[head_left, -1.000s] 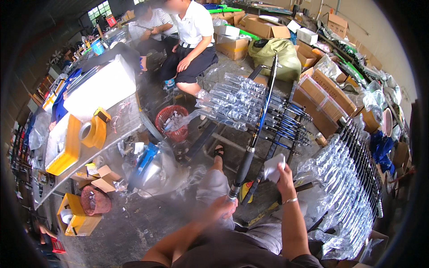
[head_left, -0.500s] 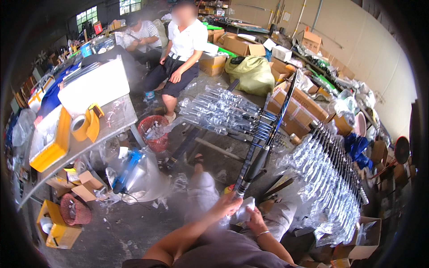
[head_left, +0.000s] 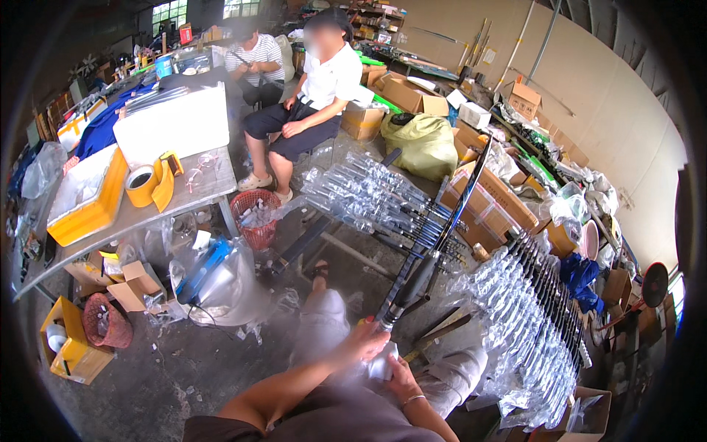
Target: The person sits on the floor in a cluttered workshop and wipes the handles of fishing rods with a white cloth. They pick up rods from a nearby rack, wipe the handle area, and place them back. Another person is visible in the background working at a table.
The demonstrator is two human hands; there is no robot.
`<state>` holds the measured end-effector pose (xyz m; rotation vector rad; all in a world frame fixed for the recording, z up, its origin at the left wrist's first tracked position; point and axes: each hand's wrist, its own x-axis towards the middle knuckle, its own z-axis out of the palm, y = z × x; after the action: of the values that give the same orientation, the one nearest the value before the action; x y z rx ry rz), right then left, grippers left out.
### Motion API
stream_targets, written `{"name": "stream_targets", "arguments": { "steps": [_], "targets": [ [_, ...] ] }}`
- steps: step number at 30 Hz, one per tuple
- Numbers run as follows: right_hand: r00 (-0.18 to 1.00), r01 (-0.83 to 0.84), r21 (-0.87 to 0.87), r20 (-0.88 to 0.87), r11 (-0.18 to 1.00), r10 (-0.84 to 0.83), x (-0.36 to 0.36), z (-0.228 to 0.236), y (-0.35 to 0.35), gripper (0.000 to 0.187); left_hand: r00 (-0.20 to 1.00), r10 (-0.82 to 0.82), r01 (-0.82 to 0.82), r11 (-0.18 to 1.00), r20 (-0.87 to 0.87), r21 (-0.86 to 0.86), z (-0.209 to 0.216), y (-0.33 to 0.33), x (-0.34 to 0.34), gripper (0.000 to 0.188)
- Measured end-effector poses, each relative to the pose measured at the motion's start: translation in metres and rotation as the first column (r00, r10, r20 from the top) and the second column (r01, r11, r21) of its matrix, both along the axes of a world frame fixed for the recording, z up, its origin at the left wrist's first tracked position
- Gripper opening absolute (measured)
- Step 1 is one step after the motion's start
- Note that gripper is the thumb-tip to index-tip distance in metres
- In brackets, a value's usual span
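Rod (head_left: 434, 243) raised; butt in hands (head_left: 379, 353)

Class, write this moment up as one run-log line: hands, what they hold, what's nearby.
left hand: grips rod butt | right hand: on clear wrap | fishing rod: slanting up-right | nearby: bagged rods, red basket

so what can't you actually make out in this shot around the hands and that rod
- Butt end of the dark rod, head view: covered by the left hand and a clear wrapper.
- Right hand: its grip on the wrapper is blurred and partly hidden by the left hand.
- Rod tip: too thin to follow against the cardboard boxes.
- Bagged rods at right: plastic glare hides detail.
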<state>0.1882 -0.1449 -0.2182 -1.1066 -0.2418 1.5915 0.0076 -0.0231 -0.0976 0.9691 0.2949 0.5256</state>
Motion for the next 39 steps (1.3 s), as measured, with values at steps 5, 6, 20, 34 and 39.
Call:
{"name": "stream_targets", "arguments": {
  "steps": [5,6,20,34,39],
  "targets": [
    [0.997,0.039,0.043,0.061,0.998,-0.041,0.006,-0.010,0.006,0.025,1.000,-0.016,0.015,1.000,-0.023,-0.019,-0.002,0.000,0.002,0.031],
    [0.995,0.049,0.046,0.083,0.998,-0.053,0.001,-0.008,0.008,0.024,1.000,-0.016,0.015,0.999,-0.023,-0.042,-0.003,0.001,0.002,0.031],
    [0.990,0.135,0.066,-0.060,0.989,-0.131,0.010,-0.037,0.031,0.026,0.996,0.002,-0.006,0.999,-0.092,-0.049,0.007,-0.007,0.001,0.026],
    [0.976,0.218,0.148,-0.046,0.965,-0.213,0.020,-0.044,0.030,0.020,0.995,-0.043,0.056,0.987,-0.088,0.153,0.015,-0.037,0.008,0.019],
    [0.973,0.228,0.228,-0.094,0.947,-0.212,0.027,-0.053,0.025,0.017,0.992,-0.105,0.116,0.982,-0.075,0.150,0.021,-0.040,0.017,0.025]
  ]
}}
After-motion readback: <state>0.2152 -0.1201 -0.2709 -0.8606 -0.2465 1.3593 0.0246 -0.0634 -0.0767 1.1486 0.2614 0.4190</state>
